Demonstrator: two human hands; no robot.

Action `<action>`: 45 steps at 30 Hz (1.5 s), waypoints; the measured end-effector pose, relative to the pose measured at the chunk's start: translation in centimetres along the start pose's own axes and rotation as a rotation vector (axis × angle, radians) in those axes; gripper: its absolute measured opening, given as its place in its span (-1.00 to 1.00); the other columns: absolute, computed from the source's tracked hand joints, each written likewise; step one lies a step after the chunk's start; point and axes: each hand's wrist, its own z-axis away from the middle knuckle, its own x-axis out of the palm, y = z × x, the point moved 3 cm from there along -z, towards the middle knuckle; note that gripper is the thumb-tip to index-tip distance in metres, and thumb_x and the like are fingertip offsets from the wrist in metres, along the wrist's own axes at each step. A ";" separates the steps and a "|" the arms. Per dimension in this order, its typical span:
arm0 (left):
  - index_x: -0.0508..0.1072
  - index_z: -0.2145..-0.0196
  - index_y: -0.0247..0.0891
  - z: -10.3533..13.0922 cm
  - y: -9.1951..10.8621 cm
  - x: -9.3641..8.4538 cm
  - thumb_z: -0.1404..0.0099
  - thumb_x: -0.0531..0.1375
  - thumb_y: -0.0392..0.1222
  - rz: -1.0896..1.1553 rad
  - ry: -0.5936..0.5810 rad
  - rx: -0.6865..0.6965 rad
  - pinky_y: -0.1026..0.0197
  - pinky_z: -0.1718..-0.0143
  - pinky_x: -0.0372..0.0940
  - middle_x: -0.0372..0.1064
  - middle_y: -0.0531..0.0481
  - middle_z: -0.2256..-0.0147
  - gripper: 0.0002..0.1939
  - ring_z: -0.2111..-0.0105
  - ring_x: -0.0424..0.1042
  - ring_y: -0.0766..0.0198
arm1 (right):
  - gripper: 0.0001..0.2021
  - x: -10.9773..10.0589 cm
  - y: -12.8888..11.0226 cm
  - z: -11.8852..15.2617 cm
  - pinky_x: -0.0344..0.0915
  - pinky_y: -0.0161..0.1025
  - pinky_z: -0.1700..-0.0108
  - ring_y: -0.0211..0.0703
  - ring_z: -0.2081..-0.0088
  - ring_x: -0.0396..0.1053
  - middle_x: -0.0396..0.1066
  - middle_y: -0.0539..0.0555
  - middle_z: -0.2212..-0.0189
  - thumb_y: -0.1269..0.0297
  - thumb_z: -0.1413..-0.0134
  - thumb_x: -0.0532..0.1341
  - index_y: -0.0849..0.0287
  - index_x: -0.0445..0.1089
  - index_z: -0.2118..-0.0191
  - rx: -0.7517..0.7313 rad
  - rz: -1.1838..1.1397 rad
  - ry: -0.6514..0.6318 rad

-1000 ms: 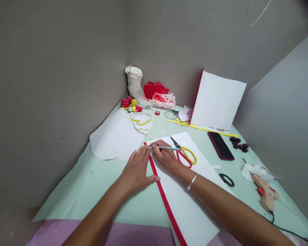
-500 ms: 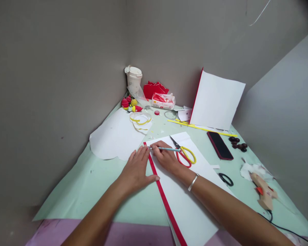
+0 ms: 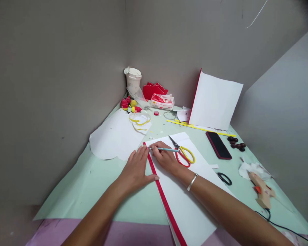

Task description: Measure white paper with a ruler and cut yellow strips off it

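Left hand: the person's left hand lies flat, fingers extended, pressing the narrow red strip along the long edge of the large white sheet.
Right hand: the right hand grips a slim light-blue pen-like tool, its point by the strip's far end, near the left fingertips; contact is unclear.
Scissors: metal-bladed scissors with red and yellow handles lie on the sheet beside the right hand.
Slip risk: lighter left-hand pressure could let the sheet skew.
Knock risk: a rightward wrist swing could nudge the scissors.
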 end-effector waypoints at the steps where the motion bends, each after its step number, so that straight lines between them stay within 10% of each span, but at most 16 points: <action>1: -0.14 -0.40 -0.42 0.0 0.0 0.0 -0.17 0.20 0.30 -0.003 0.000 -0.001 -0.16 -0.38 -0.26 -0.29 -0.33 -0.42 0.10 -0.42 -0.33 -0.06 | -0.80 0.0 0.0 0.0 0.34 -0.15 0.13 -0.06 0.24 0.43 0.47 0.09 0.35 0.40 -0.27 0.06 0.11 0.38 0.33 0.001 0.000 -0.002; 45: 0.01 -0.34 -0.34 -0.2 0.1 -0.3 -0.08 0.30 0.22 0.064 0.056 -0.006 -0.18 -0.37 -0.19 -0.16 -0.39 -0.40 0.03 -0.40 -0.22 -0.10 | -0.81 -0.2 -0.2 1.2 0.37 -0.14 0.13 -0.07 0.25 0.45 0.49 0.10 0.35 0.42 -0.26 0.06 0.12 0.38 0.33 -0.023 0.020 0.021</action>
